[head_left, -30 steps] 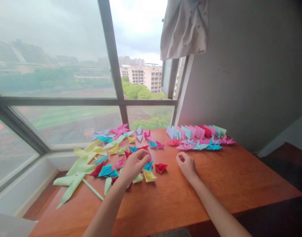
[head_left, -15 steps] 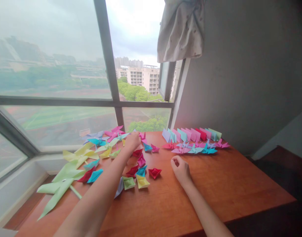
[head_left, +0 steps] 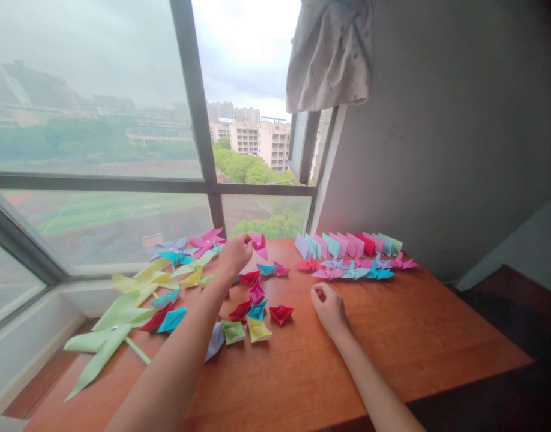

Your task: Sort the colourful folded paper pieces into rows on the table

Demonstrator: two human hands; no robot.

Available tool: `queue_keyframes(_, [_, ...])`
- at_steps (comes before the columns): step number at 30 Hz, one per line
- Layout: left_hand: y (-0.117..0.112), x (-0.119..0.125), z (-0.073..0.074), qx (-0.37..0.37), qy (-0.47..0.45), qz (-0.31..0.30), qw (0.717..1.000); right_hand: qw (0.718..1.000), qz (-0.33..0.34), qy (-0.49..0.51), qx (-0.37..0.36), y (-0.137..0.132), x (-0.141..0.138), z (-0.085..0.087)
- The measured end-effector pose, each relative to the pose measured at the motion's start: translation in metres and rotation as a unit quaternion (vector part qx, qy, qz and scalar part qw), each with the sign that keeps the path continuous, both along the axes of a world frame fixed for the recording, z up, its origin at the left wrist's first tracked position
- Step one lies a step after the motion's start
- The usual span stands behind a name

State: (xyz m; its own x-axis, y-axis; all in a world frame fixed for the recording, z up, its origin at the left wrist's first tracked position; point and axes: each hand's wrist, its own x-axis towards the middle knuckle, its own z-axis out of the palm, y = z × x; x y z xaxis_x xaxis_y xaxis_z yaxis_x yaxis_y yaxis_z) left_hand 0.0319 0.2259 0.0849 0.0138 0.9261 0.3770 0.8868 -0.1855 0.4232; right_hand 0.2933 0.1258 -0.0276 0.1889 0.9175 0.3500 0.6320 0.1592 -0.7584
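Observation:
My left hand (head_left: 236, 255) is reached out over the far part of the table, thumb and fingers pinched together. At its fingertips is a pink paper crane (head_left: 259, 245), raised at the table's far edge. Below and right of that hand lie folded paper boats, among them a blue boat (head_left: 266, 270), a red boat (head_left: 281, 314) and a yellow boat (head_left: 258, 330). My right hand (head_left: 329, 306) rests on the table with its fingers curled and nothing seen in them. Just beyond it sits a group of paper cranes, including a pink crane (head_left: 328, 273).
Paper pinwheels, one of them a large green pinwheel (head_left: 108, 336), cover the left side of the wooden table (head_left: 419, 336). Folded coloured papers (head_left: 347, 245) stand in a row at the back right. Windows border the far side, with a bunched curtain (head_left: 329, 60) above.
My left hand has drawn slightly left and back toward me, and more of the pink crane shows at its fingertips. My right hand has stayed in place.

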Motion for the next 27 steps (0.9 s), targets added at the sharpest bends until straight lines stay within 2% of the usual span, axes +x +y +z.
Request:
queue_keyframes(5, [-0.046,0.003,0.021,0.030,-0.046,-0.071,0.996,1.000,0.008,0.027,0.001,-0.001,0.001,-0.001])
queue_keyframes(10, [-0.103,0.009,0.025,0.004,-0.090,-0.171,0.981,0.988,0.068,0.138,-0.017,-0.007,-0.002,0.011])
queue_keyframes(13, [-0.131,0.015,0.022,-0.041,-0.156,-0.236,0.958,0.954,0.154,0.248,-0.069,-0.021,-0.012,0.029])
queue_keyframes(16, [-0.151,0.022,0.018,-0.074,-0.176,-0.266,0.945,0.895,0.253,0.337,-0.149,-0.040,-0.027,0.047])
queue_keyframes(17, [-0.156,0.025,0.016,-0.087,-0.184,-0.270,0.941,0.880,0.274,0.350,-0.169,-0.046,-0.032,0.050])
queue_keyframes(19, [-0.164,0.029,0.012,-0.114,-0.213,-0.271,0.932,0.867,0.289,0.357,-0.192,-0.057,-0.040,0.053])
queue_keyframes(23, [-0.177,0.029,-0.005,-0.154,-0.298,-0.251,0.908,0.869,0.254,0.378,-0.193,-0.073,-0.048,0.049])
queue_keyframes(27, [-0.191,0.021,-0.025,-0.154,-0.378,-0.184,0.894,0.865,0.219,0.415,-0.179,-0.085,-0.049,0.046])
